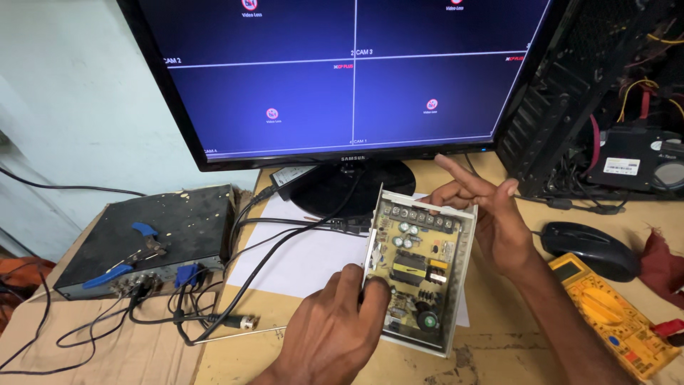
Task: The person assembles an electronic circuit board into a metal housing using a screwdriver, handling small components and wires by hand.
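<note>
An open white metal power supply box with a yellowish circuit board inside stands tilted on the desk. My left hand grips its near left edge, thumb over the rim. Behind its far right corner my right hand supports the casing with the palm, index and middle fingers stretched out to the left above the terminal strip. Capacitors, a transformer and a row of screw terminals show on the board.
A large monitor with a blue split screen stands behind. A black recorder box with cables and pliers sits left. White paper lies underneath. A black mouse and yellow multimeter lie right; an open computer case at back right.
</note>
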